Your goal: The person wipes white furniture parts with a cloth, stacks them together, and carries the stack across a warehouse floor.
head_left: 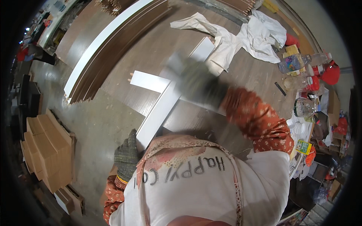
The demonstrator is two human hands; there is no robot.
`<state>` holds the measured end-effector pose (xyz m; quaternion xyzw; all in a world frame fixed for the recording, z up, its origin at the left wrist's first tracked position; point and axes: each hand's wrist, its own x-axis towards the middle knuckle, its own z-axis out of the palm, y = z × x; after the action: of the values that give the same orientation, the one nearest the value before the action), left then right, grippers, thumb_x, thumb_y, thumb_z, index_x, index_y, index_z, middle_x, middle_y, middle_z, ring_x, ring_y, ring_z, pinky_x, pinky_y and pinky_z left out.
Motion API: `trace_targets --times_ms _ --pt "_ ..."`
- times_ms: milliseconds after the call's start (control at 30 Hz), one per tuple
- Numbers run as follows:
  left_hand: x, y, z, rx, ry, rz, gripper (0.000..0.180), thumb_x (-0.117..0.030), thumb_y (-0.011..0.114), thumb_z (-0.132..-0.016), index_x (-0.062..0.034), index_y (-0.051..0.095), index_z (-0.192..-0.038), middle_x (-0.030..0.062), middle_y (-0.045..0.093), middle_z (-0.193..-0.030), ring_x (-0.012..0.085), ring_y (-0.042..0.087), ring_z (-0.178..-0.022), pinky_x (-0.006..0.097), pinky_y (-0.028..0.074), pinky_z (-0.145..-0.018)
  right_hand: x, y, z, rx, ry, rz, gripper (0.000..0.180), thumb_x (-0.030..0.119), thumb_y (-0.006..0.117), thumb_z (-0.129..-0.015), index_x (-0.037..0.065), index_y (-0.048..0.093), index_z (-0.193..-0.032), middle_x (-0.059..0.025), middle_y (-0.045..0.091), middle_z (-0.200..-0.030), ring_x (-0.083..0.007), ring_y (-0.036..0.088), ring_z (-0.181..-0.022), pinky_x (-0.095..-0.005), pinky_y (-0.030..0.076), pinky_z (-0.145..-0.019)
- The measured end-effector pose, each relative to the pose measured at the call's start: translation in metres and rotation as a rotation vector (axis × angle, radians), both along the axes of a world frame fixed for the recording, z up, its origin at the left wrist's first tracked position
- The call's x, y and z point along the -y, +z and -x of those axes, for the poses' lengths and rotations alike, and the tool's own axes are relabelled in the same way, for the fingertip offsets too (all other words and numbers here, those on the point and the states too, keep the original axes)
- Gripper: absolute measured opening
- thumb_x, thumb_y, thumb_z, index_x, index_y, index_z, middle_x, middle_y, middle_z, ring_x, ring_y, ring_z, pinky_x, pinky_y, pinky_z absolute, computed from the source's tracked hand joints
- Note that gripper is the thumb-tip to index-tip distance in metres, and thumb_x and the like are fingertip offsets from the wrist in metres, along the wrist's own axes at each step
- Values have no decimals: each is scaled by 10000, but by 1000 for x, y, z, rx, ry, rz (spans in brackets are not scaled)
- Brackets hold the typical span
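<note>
A long white board (160,109) runs diagonally from my body toward the far side of the workbench. A shorter white crosspiece (149,81) meets it from the left, with wooden dowels at its outer end. At the board's near end, my left hand (127,156), in a dark green knit glove, grips its edge. My right hand (201,81), gloved alike, is above the board's middle and smeared by motion. A pale grey blur shows at its fingers; whether it is something held cannot be made out. Under the right forearm, part of another white strip (203,106) is visible.
Stacked long boards (113,49) with a white top stand at the far left. A crumpled white cloth (260,35) lies at the back right. Several plastic bottles (296,63) line the right side, near a small black bar (280,89). Cardboard boxes (49,150) stand on the left floor.
</note>
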<state>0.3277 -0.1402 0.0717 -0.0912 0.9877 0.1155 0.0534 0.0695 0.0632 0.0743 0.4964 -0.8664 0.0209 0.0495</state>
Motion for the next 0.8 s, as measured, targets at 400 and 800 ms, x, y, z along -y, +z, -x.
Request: trace_targets --times_ms 400,800 --pt "-9 2 -3 -99 -5 295 774 -340 733 -626 -111 446 -1308 115 579 -804 272 586 -651 385 453 -612 -4 -8 17 -221 48 113 441 328 509 -838 143 471 -1238 -137 399 -1348 -286 401 -1241 -408 416 -920" --pt "12 18 41 27 74 -449 733 -322 784 -667 -44 470 -1268 174 585 -1124 285 586 -990 362 458 -867 -43 -45 133 -121 -463 29 638 463 481 -829 247 307 -1404 -271 353 -1366 -441 468 -1149 -527 396 -930"
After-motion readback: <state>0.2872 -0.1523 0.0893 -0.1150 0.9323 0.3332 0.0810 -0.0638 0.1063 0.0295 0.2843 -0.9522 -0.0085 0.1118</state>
